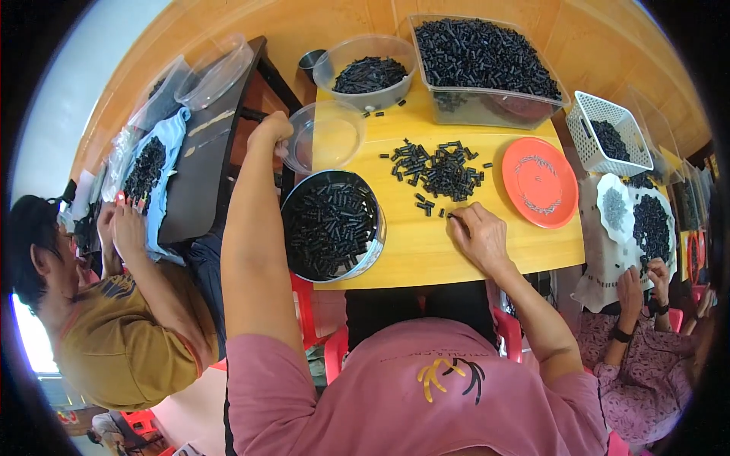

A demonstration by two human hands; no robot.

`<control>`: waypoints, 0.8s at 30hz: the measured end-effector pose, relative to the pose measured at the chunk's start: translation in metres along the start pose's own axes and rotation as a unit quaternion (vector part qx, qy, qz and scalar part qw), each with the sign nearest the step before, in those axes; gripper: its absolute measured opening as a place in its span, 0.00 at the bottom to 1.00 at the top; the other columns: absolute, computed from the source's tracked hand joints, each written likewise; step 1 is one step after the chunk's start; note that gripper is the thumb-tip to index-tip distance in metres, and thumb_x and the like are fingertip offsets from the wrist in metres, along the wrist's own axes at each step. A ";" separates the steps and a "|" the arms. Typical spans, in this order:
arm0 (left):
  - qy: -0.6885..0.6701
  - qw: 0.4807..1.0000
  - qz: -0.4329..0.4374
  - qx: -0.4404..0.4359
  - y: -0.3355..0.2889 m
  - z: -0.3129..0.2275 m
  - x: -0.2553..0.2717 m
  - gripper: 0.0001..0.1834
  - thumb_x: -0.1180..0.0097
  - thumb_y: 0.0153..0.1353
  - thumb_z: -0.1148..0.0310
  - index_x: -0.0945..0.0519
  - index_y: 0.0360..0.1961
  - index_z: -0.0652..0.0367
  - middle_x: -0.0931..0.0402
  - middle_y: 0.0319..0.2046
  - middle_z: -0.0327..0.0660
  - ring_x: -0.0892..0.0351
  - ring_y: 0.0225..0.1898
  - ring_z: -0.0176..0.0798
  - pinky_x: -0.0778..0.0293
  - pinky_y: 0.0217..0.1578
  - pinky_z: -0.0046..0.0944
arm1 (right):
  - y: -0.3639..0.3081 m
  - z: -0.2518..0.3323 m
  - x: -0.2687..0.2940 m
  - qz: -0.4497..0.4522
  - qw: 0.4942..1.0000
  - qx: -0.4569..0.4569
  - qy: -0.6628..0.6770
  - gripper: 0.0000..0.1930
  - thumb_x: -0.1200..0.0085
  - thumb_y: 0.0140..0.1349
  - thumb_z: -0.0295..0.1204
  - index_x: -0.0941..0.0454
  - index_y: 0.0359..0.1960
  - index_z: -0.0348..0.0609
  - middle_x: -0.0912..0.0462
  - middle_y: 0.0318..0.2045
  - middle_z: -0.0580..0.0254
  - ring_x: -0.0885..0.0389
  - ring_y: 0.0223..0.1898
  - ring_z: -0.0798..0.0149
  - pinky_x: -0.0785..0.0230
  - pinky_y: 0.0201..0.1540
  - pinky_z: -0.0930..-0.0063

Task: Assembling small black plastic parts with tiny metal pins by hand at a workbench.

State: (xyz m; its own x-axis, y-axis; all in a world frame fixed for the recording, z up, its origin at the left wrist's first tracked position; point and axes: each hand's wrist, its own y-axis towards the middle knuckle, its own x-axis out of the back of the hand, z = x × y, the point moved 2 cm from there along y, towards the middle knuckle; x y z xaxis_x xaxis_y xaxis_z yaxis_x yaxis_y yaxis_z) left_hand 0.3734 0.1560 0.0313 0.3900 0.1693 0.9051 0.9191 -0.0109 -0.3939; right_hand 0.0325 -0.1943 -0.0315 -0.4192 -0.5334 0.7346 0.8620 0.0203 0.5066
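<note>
My left arm reaches far forward to the left, past the table's side. My left hand point(272, 132) is closed with curled fingers near the rim of a clear round plastic container point(327, 137); what it grips, if anything, is hidden. On the yellow table, my right hand point(480, 234) rests with thumb and finger pinched on a small black cylindrical piece point(452, 216). Just beyond it spreads a loose pile of the same black pieces point(445, 171). A round tin point(372, 254) full of black pieces stands at the table's left edge. To the right, a red plate point(561, 199) bears tiny pale metallic-looking bits.
A large clear bin point(487, 106) heaped with black pieces and a clear bowl point(334, 87) holding more stand at the back. A white basket point(616, 156) is at right. Co-workers sit close on both sides, one beside a dark table point(201, 171).
</note>
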 end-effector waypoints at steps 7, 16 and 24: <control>-0.182 0.983 0.014 0.020 0.008 0.017 -0.026 0.06 0.52 0.55 0.79 0.22 0.30 0.69 0.22 0.22 0.49 0.23 0.15 0.43 0.29 0.16 0.40 | -0.001 0.003 0.000 -0.003 1.000 -0.001 0.001 0.06 0.37 0.55 0.28 0.19 0.33 0.43 0.21 0.28 0.57 0.19 0.26 0.52 0.28 0.29 0.60; 0.031 0.968 -0.199 -0.150 -0.025 0.004 0.005 0.35 0.36 0.55 0.56 0.28 0.60 0.66 0.25 0.55 0.63 0.25 0.60 0.59 0.30 0.59 0.50 | 0.003 0.003 -0.006 -0.026 1.000 0.003 0.007 0.05 0.37 0.55 0.28 0.21 0.31 0.44 0.22 0.27 0.57 0.20 0.26 0.52 0.27 0.28 0.60; -0.076 0.874 -0.152 -0.455 -0.289 -0.150 -0.026 0.11 0.41 0.62 0.70 0.20 0.45 0.62 0.20 0.38 0.52 0.18 0.38 0.55 0.23 0.40 0.46 | -0.015 -0.012 0.024 -0.055 0.998 -0.006 0.017 0.12 0.34 0.51 0.26 0.19 0.38 0.44 0.22 0.33 0.59 0.20 0.35 0.55 0.27 0.34 0.63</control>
State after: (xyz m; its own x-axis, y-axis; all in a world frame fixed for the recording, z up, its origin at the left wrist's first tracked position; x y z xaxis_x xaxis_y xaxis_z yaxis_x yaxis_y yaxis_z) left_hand 0.1064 0.0071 0.1453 0.1710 0.4299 0.8865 0.6706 -0.7100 0.2150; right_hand 0.0126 -0.2172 -0.0273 -0.5014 -0.5602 0.6594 0.8149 -0.0496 0.5774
